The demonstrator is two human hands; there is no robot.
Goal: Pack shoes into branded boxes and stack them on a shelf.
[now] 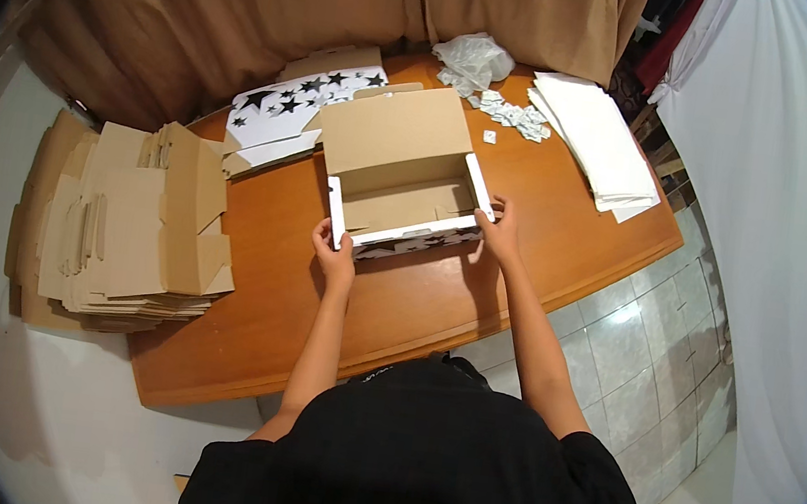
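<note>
A cardboard box [418, 231] with white outer sides and black stars on its front stands on the wooden table in front of me. Its brown-lined lid [396, 135] is raised at the back, and no contents show on the bare brown bottom. My left hand [335, 252] grips the near left corner, thumb on the front and fingers round the side. At the near right corner, my right hand [500, 232] has its fingers closed round the edge. The outer side under each hand is partly hidden.
Flattened brown cardboard boxes [127, 248] are piled at the left. Behind the box lies star-printed white cardboard [296, 103]. At the back are a clear plastic bag [472, 59], several small white packets [511, 114] and one loose packet [489, 137]. White sheets [593, 144] lie at right.
</note>
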